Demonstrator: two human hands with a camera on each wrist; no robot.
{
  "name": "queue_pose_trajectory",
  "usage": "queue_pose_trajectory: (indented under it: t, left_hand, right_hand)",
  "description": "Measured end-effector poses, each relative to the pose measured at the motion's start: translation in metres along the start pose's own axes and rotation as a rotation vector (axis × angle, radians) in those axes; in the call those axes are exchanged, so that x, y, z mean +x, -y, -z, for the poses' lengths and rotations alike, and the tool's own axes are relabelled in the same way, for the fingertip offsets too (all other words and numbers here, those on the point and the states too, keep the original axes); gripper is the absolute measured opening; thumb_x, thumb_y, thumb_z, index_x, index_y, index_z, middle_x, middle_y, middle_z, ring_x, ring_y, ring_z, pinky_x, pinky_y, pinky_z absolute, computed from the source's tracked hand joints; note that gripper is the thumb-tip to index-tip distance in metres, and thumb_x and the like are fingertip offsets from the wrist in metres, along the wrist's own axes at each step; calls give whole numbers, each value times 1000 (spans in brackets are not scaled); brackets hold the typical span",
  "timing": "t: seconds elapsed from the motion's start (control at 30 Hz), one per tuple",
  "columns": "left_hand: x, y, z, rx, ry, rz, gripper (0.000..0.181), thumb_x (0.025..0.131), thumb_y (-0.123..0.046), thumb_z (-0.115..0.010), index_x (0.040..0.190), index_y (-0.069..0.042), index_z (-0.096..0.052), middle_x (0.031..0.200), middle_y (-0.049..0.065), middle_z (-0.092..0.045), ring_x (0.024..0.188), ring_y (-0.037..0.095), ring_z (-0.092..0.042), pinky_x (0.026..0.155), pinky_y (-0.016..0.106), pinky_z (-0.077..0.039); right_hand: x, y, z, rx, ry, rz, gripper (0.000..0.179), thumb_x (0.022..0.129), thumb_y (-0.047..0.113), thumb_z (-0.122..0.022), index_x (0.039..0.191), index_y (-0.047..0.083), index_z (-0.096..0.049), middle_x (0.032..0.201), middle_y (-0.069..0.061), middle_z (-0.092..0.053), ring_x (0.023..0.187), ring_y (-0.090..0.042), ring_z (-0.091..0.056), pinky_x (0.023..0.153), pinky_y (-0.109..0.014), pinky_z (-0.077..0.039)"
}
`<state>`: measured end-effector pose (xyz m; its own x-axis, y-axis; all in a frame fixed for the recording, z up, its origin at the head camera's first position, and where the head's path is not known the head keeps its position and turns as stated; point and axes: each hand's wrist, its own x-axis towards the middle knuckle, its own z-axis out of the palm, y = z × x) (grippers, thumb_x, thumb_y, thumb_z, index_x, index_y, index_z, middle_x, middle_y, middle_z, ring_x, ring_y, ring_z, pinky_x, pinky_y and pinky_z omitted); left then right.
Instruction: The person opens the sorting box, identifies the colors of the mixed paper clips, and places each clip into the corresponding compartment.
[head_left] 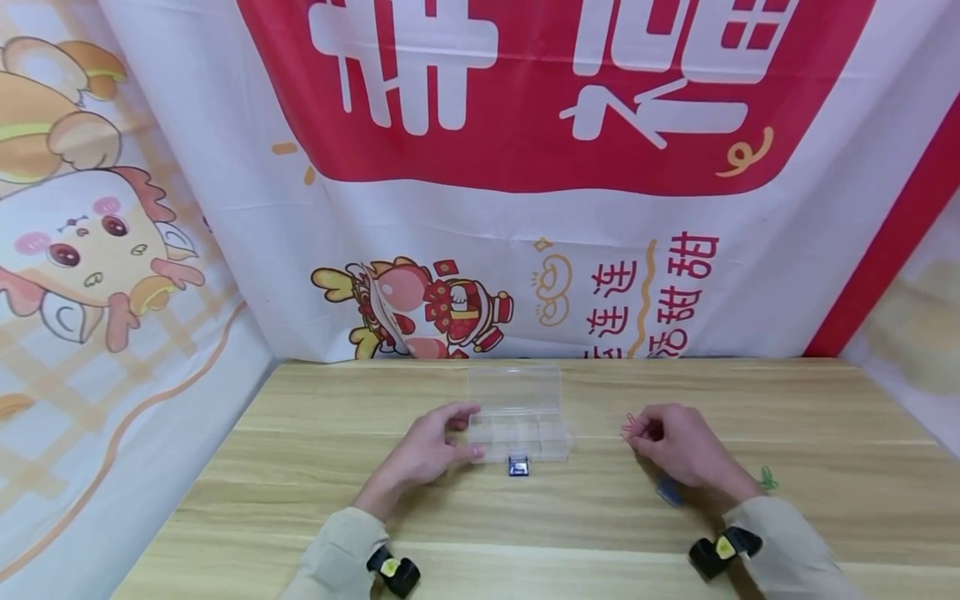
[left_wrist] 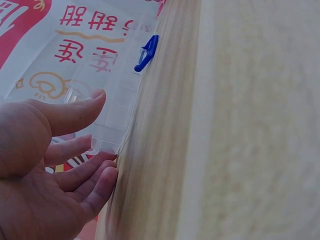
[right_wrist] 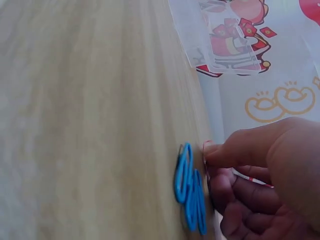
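Observation:
A clear plastic compartment box [head_left: 517, 432] stands on the table with its lid [head_left: 514, 388] raised at the back. On its front edge is a blue latch [left_wrist: 147, 53]. My left hand [head_left: 435, 442] holds the box's left end, thumb at the front corner and index finger at the back. To the right of the box, my right hand [head_left: 678, 442] pinches a pinkish-red paper clip [head_left: 628, 427] between thumb and fingertips, close over the table. Blue paper clips [right_wrist: 189, 187] lie beside that hand, nearer the front. The fingers partly hide the red clip in the right wrist view.
Green paper clips [head_left: 768, 477] lie on the wooden table [head_left: 570, 517] to the right of my right forearm. A printed cloth [head_left: 540, 217] hangs along the table's back edge, and another printed cloth [head_left: 172, 400] hangs along the left side.

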<state>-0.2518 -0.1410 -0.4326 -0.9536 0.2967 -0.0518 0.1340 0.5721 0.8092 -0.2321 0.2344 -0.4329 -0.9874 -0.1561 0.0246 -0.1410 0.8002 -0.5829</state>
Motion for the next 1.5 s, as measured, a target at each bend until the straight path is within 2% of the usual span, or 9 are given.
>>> queue_pose_trajectory:
  t: [0.13,0.37,0.67,0.83,1.07,1.27,1.37,1.5]
  left_hand:
    - [0,0,0,1,-3,5,63,91,-18,-84,148,-12,-60,144,10,-65,132,30,-60,110,50,-56]
    - [0,1,-2,-5,0,14,63,91,-18,-84,149,-14,-60,144,10,-64,132,29,-59,111,50,-56]
    - [-2,-1,-2,-6,-5,17,63,91,-17,-84,149,-14,-60,143,10,-64,129,29,-60,109,49,-57]
    - [-2,-2,-2,-3,-3,20,63,91,-16,-84,149,-14,-60,143,11,-64,128,29,-61,108,49,-57]
    - [-2,-2,-2,-5,-4,19,63,91,-16,-84,149,-13,-60,143,11,-64,129,29,-60,109,49,-57]
    - [-2,-2,-2,-11,-4,8,64,90,-15,-84,149,-11,-59,143,12,-64,131,30,-60,110,49,-56]
    - [-1,-1,-2,-9,-4,7,64,90,-15,-84,149,-12,-60,143,12,-64,131,30,-60,110,49,-56]
    - [-2,-2,-1,-11,-5,14,64,90,-15,-84,149,-14,-60,143,11,-64,131,29,-60,110,49,-56]
  right_hand:
    - [3,5,-3,71,-26,33,4,97,18,-77,98,16,-80,93,2,-76,83,-12,-64,69,-21,-53]
    - [14,31,-12,194,-31,14,10,97,16,-76,104,13,-82,99,-2,-77,85,-15,-64,68,-24,-54]
    - [29,58,-32,260,-33,19,9,96,9,-73,102,9,-80,94,-4,-75,82,-15,-63,66,-23,-54]
    - [33,65,-40,274,-58,33,8,95,9,-75,100,7,-81,89,-4,-75,77,-15,-61,61,-22,-51]
    - [36,70,-47,270,-65,16,8,94,9,-78,100,9,-82,92,-3,-76,80,-14,-63,64,-22,-53]
    - [33,69,-41,303,-58,-27,17,95,13,-78,112,12,-81,105,-3,-78,91,-16,-66,74,-26,-57]
    - [29,65,-31,313,-75,-49,21,97,15,-76,118,13,-80,110,-4,-77,95,-18,-67,75,-27,-58]
    - [25,55,-16,296,-109,-38,25,99,18,-75,122,10,-78,114,-7,-78,97,-19,-68,74,-25,-58]
